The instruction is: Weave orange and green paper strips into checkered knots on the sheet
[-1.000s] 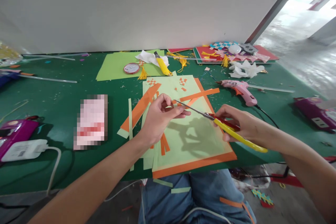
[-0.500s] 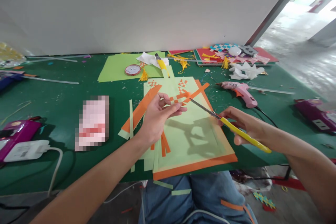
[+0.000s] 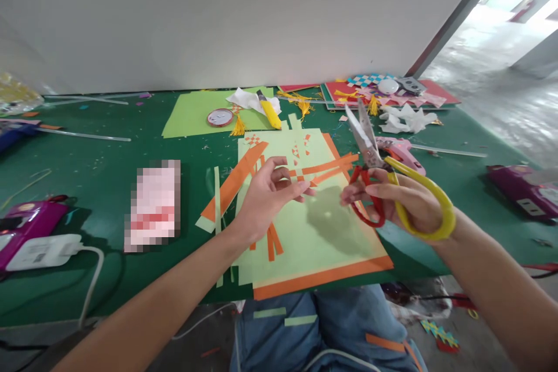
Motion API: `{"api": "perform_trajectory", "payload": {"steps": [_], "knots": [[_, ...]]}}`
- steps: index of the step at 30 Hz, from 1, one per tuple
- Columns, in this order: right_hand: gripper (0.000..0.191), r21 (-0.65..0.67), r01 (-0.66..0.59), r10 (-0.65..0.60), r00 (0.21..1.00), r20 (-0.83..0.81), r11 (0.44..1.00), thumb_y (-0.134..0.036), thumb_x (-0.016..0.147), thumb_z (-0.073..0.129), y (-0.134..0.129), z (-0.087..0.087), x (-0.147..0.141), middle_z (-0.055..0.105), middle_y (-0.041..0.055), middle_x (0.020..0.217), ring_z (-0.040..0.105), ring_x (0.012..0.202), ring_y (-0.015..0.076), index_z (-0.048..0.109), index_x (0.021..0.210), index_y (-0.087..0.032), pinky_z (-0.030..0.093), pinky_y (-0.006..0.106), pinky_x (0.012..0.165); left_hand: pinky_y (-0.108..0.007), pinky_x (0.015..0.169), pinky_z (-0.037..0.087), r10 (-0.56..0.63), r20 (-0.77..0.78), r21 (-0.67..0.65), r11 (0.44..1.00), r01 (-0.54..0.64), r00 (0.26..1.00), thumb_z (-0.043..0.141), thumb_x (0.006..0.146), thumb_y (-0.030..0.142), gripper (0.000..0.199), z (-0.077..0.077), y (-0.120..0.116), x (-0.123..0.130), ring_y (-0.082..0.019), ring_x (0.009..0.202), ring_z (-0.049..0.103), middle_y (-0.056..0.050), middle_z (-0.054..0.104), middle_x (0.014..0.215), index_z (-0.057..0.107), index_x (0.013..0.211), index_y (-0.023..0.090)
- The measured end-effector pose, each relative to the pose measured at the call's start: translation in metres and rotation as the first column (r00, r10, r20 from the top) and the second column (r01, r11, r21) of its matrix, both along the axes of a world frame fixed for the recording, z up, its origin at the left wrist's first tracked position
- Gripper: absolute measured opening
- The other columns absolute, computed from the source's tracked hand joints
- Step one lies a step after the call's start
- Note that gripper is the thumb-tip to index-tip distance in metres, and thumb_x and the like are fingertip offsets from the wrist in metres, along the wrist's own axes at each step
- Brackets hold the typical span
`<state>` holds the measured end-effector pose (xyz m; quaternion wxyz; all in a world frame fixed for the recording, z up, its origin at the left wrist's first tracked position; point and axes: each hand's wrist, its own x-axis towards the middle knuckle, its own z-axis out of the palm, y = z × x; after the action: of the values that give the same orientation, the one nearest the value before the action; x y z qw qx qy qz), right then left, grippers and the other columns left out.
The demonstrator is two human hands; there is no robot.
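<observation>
Over the light green paper sheet (image 3: 314,261), my left hand (image 3: 272,192) pinches the end of a small weave of orange strips (image 3: 325,165) and green strips. The orange strips stick out to the right, towards my other hand. My right hand (image 3: 392,197) holds scissors (image 3: 368,145) by their red and yellow handles, with the blades apart and pointing up and away. Orange paper edges the green sheet. Small orange checkered pieces (image 3: 251,140) lie at its far side, and cut orange strips (image 3: 274,243) lie left of centre.
A pink glue gun (image 3: 403,154) lies behind the scissors. A yellow cutter (image 3: 269,110), a round tin (image 3: 220,117) and tassels (image 3: 238,126) are at the back. Purple devices (image 3: 521,186) sit at the right and left. Paper scraps (image 3: 300,320) rest on my lap.
My right hand has turned the scissors so their blades point up, spread apart, away from the strips. The orange strips in my left hand now extend further right.
</observation>
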<state>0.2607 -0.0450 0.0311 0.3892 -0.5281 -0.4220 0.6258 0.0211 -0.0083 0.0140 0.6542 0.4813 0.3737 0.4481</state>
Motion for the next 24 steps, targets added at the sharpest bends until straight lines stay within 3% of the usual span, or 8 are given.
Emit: {"api": "perform_trajectory", "payload": {"steps": [3, 6, 10, 16, 20, 24], "knots": [[0.018, -0.095, -0.035, 0.017, 0.981, -0.192, 0.995, -0.033, 0.072, 0.076, 0.008, 0.002, -0.017, 0.074, 0.0081, 0.105, 0.068, 0.102, 0.0247, 0.068, 0.085, -0.022, 0.056, 0.028, 0.066, -0.025, 0.066, 0.053, -0.072, -0.064, 0.037, 0.997, 0.075, 0.995, 0.073, 0.08, 0.027, 0.027, 0.002, -0.003, 0.0, -0.018, 0.081, 0.072, -0.001, 0.066, 0.089, 0.054, 0.098, 0.019], [0.017, -0.084, -0.082, 0.057, 0.964, -0.259, 0.993, -0.034, 0.072, 0.077, 0.014, -0.001, -0.031, 0.075, 0.0061, 0.101, 0.071, 0.093, 0.0233, 0.069, 0.082, -0.023, 0.058, 0.035, 0.075, -0.025, 0.068, 0.053, -0.091, -0.086, 0.03, 0.995, 0.093, 0.992, 0.074, 0.078, 0.029, 0.026, 0.003, -0.003, 0.0, -0.017, 0.081, 0.072, -0.002, 0.068, 0.089, 0.055, 0.092, 0.019], [0.024, -0.046, -0.028, 0.012, 0.948, -0.319, 0.999, -0.027, 0.066, 0.082, 0.018, -0.011, -0.042, 0.074, -0.0015, 0.084, 0.068, 0.065, 0.0159, 0.06, 0.074, -0.025, 0.057, 0.035, 0.067, -0.025, 0.066, 0.053, -0.088, -0.075, 0.005, 0.996, 0.088, 0.993, 0.075, 0.077, 0.03, 0.026, 0.003, -0.004, 0.0, -0.017, 0.078, 0.071, -0.002, 0.07, 0.086, 0.053, 0.087, 0.019], [0.033, 0.075, 0.001, 0.02, 0.959, -0.281, 0.997, -0.022, 0.063, 0.082, 0.023, -0.027, -0.042, 0.07, -0.0066, 0.081, 0.065, 0.068, 0.0135, 0.061, 0.087, -0.029, 0.054, 0.03, 0.066, -0.024, 0.062, 0.052, -0.143, -0.094, 0.015, 0.989, 0.145, 0.985, 0.074, 0.078, 0.029, 0.025, 0.005, -0.004, 0.001, -0.015, 0.07, 0.071, 0.0, 0.068, 0.079, 0.053, 0.085, 0.019], [0.014, 0.141, -0.154, 0.18, 0.964, -0.197, 0.978, -0.03, 0.069, 0.078, 0.025, -0.026, -0.045, 0.066, -0.0013, 0.074, 0.062, 0.066, 0.0152, 0.067, 0.078, -0.025, 0.052, 0.03, 0.061, -0.023, 0.063, 0.053, -0.116, -0.078, 0.028, 0.993, 0.119, 0.99, 0.074, 0.078, 0.032, 0.026, 0.002, -0.003, 0.0, -0.013, 0.067, 0.07, 0.001, 0.067, 0.076, 0.053, 0.087, 0.019], [0.016, 0.148, -0.215, 0.236, 0.96, -0.151, 0.966, -0.035, 0.072, 0.076, 0.026, -0.024, -0.047, 0.061, -0.0003, 0.067, 0.054, 0.055, 0.0129, 0.067, 0.071, -0.023, 0.047, 0.029, 0.051, -0.023, 0.062, 0.053, -0.098, -0.051, 0.011, 0.995, 0.099, 0.994, 0.076, 0.076, 0.032, 0.028, -0.001, -0.002, 0.0, -0.012, 0.062, 0.068, 0.003, 0.065, 0.072, 0.054, 0.088, 0.019]]}}
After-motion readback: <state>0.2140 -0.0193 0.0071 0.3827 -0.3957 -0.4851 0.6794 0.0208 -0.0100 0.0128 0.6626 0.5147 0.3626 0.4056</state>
